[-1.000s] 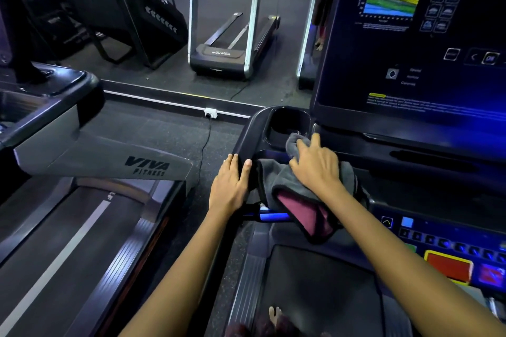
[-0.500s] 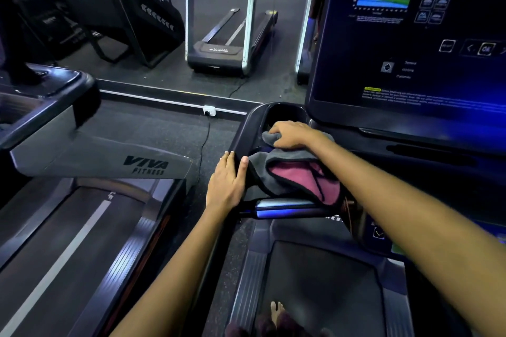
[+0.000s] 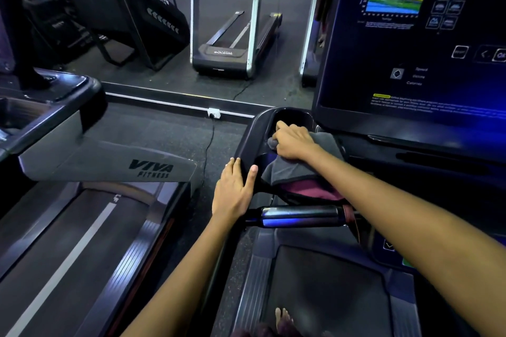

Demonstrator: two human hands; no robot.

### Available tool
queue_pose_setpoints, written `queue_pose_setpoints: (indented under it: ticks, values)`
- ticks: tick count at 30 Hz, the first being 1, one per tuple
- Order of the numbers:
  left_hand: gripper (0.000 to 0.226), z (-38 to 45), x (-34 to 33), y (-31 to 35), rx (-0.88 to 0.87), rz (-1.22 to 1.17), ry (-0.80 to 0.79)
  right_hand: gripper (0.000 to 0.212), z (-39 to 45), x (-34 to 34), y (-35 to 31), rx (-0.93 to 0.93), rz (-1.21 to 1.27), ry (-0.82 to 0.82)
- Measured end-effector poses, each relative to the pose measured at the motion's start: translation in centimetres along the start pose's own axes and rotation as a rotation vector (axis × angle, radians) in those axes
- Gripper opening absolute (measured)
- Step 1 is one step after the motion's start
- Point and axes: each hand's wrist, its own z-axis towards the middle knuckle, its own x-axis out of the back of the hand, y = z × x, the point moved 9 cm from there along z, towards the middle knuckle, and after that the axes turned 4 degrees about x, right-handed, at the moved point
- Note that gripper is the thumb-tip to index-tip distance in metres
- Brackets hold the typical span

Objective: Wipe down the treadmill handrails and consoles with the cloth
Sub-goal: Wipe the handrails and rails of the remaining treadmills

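Cloth [image 3: 294,169], grey with a magenta underside, lies bunched on the left end of the treadmill console [image 3: 247,139], between the round cup holder [image 3: 294,115] and the chrome handrail bar [image 3: 301,216]. Its lower magenta fold hangs just above that bar. The right hand [image 3: 293,142] sits on top of the cloth with its fingers curled, the grip clenched around a gathered grey wad at the near rim of the cup holder. The right forearm crosses the frame from the lower right.

The left hand [image 3: 234,191] lies flat on the outer left edge of the console, fingers straight and together, thumb spread toward the cloth; the grip is released and it holds nothing. It is near the cloth but apart from it.

Above and right of the cup holder stands the lit display screen [image 3: 410,35], showing a coloured chart and icons. Below the bar runs the dark treadmill belt [image 3: 328,290], with bare toes [image 3: 283,317] at the bottom edge. To the left stands a neighbouring treadmill [image 3: 109,167] marked "VIVA FITNESS". A power cable [image 3: 209,145] runs across the floor to a white socket [image 3: 214,113].
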Motion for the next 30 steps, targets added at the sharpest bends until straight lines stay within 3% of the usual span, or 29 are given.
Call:
queue_pose_setpoints:
  ticks: [10,21,24,30]
  values:
    - [0.095,-0.2,0.1,0.1,-0.004,-0.003,-0.001,0.032,2.7,0.1,1.2,-0.144,0.041,-0.072]
    - [0.096,-0.1,0.1,0.2,-0.016,0.032,0.009,0.02,0.5,0.6,1.0,-0.021,0.065,-0.084]
    - [0.095,-0.3,0.2,0.2,-0.019,0.042,0.007,0.026,0.2,1.0,0.8,-0.019,-0.051,-0.123]
    - [0.079,0.0,0.1,0.3,-0.026,0.145,0.02,0.033,-0.4,0.8,-0.3,-0.023,-0.522,-0.253]
